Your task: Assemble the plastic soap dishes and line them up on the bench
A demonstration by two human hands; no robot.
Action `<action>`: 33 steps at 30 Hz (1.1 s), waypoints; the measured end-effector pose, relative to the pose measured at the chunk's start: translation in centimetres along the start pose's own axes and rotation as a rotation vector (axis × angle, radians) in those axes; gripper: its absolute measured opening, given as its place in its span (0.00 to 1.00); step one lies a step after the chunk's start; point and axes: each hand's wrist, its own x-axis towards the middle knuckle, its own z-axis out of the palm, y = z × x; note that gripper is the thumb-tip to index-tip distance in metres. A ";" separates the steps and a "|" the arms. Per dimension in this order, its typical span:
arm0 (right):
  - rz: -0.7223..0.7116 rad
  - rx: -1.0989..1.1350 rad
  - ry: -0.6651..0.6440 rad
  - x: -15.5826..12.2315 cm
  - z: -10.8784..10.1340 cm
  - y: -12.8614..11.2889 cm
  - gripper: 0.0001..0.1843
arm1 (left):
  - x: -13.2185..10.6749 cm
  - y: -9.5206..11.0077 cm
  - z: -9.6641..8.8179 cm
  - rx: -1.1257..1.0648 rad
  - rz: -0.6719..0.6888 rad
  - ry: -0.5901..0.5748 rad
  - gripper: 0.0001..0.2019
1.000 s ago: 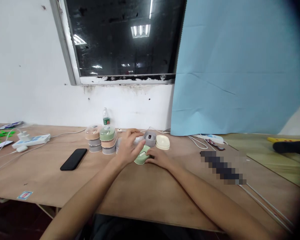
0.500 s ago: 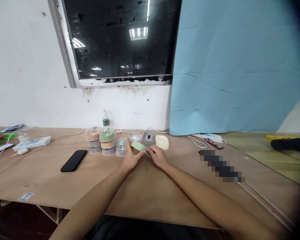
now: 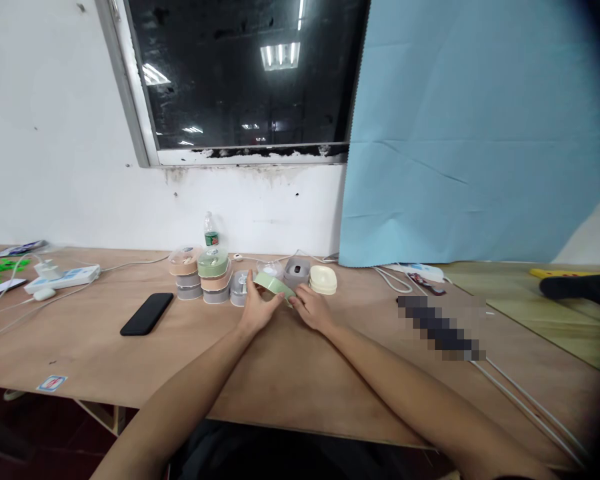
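head view, risk: the tilted green case (image 3: 275, 284) could slip onto the wooden table (image 3: 290, 380) if either fingertip hold loosened.
case place: between both hands, toward the table's back edge (whether it touches wood, cannot tell).
left hand (image 3: 258, 311): half-curled, thumb and fingers gripping its left side.
right hand (image 3: 314, 308): fingers bunched, pinching its right end.

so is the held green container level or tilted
Tilted: the held green container slopes down from the left hand toward the right hand.
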 end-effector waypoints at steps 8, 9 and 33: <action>0.144 0.070 -0.054 0.0 0.2 0.3 0.23 | -0.1 1.3 -0.2 0.064 -0.055 0.017 0.53; 0.139 0.114 -0.055 0.0 0.1 0.4 0.22 | -0.1 1.6 -0.2 0.067 -0.067 0.023 0.52; 0.131 0.151 -0.062 -0.1 -0.3 -0.2 0.23 | 0.3 1.0 -0.7 0.107 -0.011 0.087 0.52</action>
